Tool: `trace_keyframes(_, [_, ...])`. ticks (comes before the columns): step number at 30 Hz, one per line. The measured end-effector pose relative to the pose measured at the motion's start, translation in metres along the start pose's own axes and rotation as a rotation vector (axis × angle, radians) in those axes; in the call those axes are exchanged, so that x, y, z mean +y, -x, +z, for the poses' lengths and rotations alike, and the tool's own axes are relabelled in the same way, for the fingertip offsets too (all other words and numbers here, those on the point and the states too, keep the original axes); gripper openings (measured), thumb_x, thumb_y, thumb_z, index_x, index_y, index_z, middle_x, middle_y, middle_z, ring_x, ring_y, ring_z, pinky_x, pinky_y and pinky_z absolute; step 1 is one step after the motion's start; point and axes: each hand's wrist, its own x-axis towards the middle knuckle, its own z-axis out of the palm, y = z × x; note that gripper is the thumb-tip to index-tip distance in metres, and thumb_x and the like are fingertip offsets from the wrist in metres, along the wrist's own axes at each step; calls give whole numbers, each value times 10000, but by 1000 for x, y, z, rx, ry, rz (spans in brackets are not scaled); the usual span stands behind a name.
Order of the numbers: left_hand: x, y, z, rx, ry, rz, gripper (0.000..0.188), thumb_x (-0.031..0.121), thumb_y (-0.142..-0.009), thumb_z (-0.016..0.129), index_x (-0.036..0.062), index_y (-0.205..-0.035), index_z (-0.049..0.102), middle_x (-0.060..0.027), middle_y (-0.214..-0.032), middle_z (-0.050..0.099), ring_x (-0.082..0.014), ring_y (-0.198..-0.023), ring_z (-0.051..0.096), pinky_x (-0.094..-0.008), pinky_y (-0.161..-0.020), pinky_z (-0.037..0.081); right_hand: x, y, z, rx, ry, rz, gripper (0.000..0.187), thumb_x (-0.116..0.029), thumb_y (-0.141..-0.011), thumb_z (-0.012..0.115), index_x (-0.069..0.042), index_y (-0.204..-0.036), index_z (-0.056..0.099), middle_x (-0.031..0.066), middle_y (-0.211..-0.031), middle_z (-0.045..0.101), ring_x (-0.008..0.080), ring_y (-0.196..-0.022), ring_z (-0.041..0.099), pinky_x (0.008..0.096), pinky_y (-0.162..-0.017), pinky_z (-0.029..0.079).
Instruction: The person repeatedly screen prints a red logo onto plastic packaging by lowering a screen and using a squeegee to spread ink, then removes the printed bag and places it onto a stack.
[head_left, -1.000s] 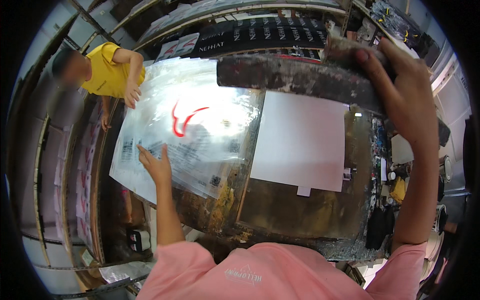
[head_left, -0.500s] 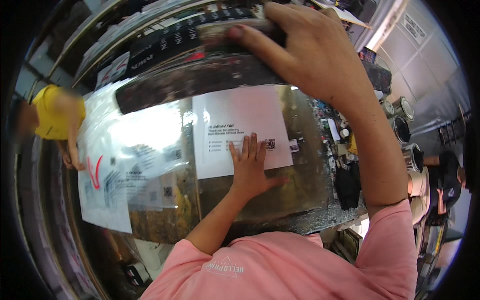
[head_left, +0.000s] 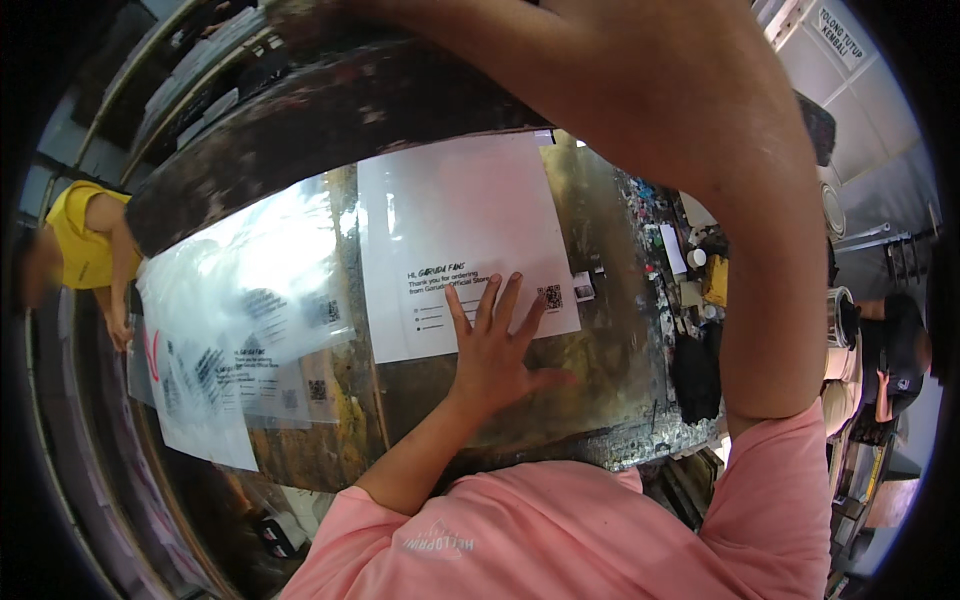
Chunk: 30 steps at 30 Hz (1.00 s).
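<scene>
My left hand (head_left: 488,365) lies spread, its fingertips on the lower part of a white sheet (head_left: 450,205) printed with dark text and a square code. At the top, my right hand (head_left: 600,75) is large and close, gripping a dark, paint-stained wooden frame (head_left: 300,125) raised over the table's far side. Its thumb runs left along the frame, while its fingertips are cut off by the upper edge. Beside the white sheet on the left lie overlapping clear plastic sheets (head_left: 270,270) with similar dark print, shiny with glare.
The worktable (head_left: 430,400) is brown and stained. A black cloth (head_left: 697,375), a small white-capped bottle (head_left: 697,258) and paint-spattered clutter line its right side. A person in yellow (head_left: 85,235) stands at the left; another in black (head_left: 890,345) is at the right. Metal racks run along the left.
My right hand and the dark frame have come up and closer, with the hand partly leaving the top of view. My left hand stays on the white sheet.
</scene>
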Motion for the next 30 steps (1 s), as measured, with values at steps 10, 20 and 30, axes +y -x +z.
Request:
trace_keyframes(10, [-72, 88, -109, 372, 839, -657, 1034, 109, -625, 1015, -28, -1515, 507, -130, -1287, 685, -210, -1136, 669, -363, -974, 569, 21, 126, 125, -268, -75, -46, 484, -247, -833, 800, -74, -1211, 553, 130, -1112, 608, 340, -1101, 588, 620, -968, 364])
trace_keyframes(20, [-95, 136, -54, 195, -98, -567, 1097, 571, -405, 984, 48, -1327, 705, -85, -1058, 508, -303, -1031, 506, -470, -970, 346, 12, 157, 229, -274, 1, -20, 540, -140, -727, 835, -138, -1187, 553, 69, -1100, 575, 289, -1089, 563, 606, -1019, 335])
trace_keyframes(30, [-89, 130, -63, 198, -13, -641, 1114, 625, -371, 961, 21, -1269, 700, -105, -1103, 551, -324, -1083, 500, -489, -1019, 341, 128, -35, 326, -165, -22, -123, 472, -202, -810, 800, -122, -1227, 594, 85, -1200, 667, 317, -1179, 620, 645, -1002, 364])
